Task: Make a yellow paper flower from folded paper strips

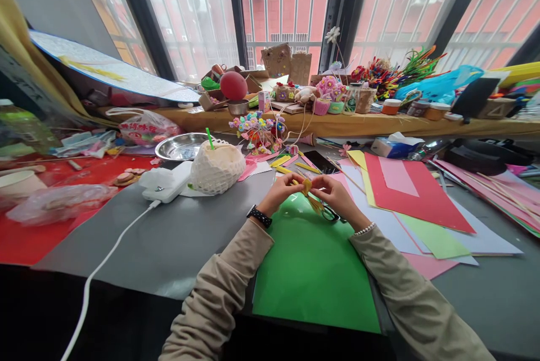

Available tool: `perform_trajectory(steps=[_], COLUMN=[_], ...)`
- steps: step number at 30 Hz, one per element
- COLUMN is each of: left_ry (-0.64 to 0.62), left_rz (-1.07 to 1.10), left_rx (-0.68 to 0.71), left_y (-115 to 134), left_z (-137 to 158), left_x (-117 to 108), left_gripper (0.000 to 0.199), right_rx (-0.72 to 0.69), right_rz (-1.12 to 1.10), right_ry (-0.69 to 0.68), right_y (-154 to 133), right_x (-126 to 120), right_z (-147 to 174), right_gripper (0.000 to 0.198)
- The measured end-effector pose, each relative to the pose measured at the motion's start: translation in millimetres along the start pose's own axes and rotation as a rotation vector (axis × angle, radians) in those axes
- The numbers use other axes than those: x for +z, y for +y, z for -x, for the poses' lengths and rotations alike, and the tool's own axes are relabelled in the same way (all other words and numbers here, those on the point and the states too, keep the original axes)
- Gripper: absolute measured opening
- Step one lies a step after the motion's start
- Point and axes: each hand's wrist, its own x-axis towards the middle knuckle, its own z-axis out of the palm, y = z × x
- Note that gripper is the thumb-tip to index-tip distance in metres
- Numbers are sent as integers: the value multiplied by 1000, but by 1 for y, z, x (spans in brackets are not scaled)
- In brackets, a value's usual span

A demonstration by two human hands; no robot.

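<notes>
My left hand (pixel 282 191) and my right hand (pixel 337 195) meet above the far end of a green sheet (pixel 316 276). Between their fingertips is a small folded piece of yellow paper (pixel 307 185), pinched from both sides. More yellow strips (pixel 315 203) hang or lie just below it; which of the two I cannot tell. Partly under my right hand are dark-handled scissors (pixel 329 213). Beyond my hands lie yellow paper strips (pixel 282 161) and a dark phone (pixel 320 162).
Coloured paper (pixel 417 198) is stacked to the right. On the left are a net-wrapped coconut (pixel 217 167) with a green straw, a white charger (pixel 169 184) with its cable, and a metal plate (pixel 179 147). Craft items, including pink flowers (pixel 331 88), crowd the window ledge (pixel 358 126).
</notes>
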Motion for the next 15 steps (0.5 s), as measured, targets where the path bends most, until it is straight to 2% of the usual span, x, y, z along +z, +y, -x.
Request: perform_trajectory(steps=[6, 15], left_ry=[-34, -42], left_rz=[135, 105], left_rx=[-32, -49], left_y=[2, -2], left_z=[2, 3], left_x=[2, 2], left_gripper=[27, 30], right_rx=[32, 26], right_rz=[-54, -80], right_ry=[-8, -25], right_y=[-4, 1], right_x=[-1, 2], right_z=[0, 2], right_gripper=[23, 23])
